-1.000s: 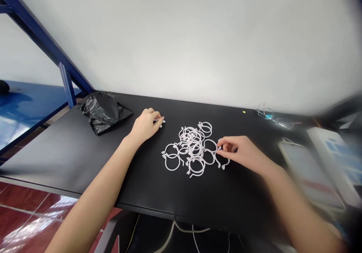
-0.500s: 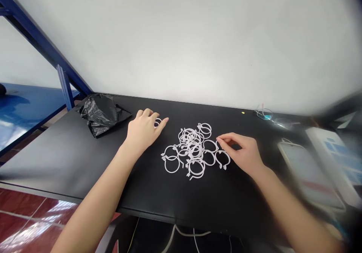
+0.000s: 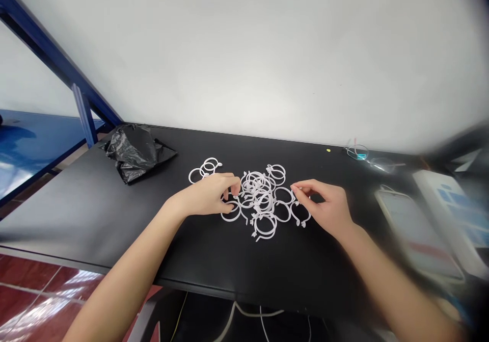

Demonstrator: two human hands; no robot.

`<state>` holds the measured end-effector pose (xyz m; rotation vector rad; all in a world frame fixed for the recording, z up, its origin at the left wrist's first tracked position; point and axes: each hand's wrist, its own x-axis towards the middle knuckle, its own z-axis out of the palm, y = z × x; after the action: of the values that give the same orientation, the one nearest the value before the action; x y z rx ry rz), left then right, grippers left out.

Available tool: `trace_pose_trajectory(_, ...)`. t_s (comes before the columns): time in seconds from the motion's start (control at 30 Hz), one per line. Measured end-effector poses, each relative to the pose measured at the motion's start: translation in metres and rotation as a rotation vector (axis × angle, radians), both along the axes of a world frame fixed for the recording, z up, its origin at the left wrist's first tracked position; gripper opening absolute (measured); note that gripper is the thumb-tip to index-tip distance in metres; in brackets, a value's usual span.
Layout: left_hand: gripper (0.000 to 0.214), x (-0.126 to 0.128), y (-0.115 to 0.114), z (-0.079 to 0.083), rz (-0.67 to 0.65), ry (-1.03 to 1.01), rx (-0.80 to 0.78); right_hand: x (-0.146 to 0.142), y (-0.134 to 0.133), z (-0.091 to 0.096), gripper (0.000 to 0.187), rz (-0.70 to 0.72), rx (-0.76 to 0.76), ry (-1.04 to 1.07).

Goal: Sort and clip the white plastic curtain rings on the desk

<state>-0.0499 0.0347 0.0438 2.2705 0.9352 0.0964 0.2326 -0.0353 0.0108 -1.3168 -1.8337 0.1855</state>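
Note:
White plastic curtain rings (image 3: 263, 199) lie in a loose, overlapping heap on the black table. My left hand (image 3: 212, 194) is over the heap's left side, fingers curled and thumb apart, with a gap between them. Under its thumb shows a ring (image 3: 231, 219). Behind that hand, a few separate rings (image 3: 210, 164) lie on the tabletop. At the heap's right edge, my right hand (image 3: 324, 202) has thumb and forefinger pinched on a ring, mostly hidden by the fingers. Close below the pinch lies another ring (image 3: 301, 222), partly covered.
A crumpled black plastic bag (image 3: 135, 153) sits at the back left of the black table (image 3: 214, 260). Eyeglasses (image 3: 357, 153) rest near the wall. To the right are a phone (image 3: 420, 235) and a white-and-blue box (image 3: 454, 209). Cables (image 3: 263, 314) hang below the front edge.
My left hand has moved right and toward me, from the separate rings at the back left onto the heap's left side, uncovering those rings. My right hand has hardly moved.

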Motion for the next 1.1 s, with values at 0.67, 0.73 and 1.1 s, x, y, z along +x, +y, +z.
trace_pose_trajectory(0.67, 0.042, 0.050, -0.027, -0.020, 0.255, -0.877, -0.905, -0.050, -0.031, 0.004, 0.043, 0.214, 0.134, 0.298)
trace_pose_trajectory(0.73, 0.045, 0.053, -0.030, -0.023, 0.264, -0.901, -0.941, -0.055, -0.031, 0.004, 0.039, 0.185, 0.176, 0.310)
trace_pose_trajectory(1.1, 0.024, 0.057, -0.044, -0.027, 0.217, -0.935, -0.062, -0.061, -0.038, 0.001, 0.041, 0.129, 0.268, 0.299)
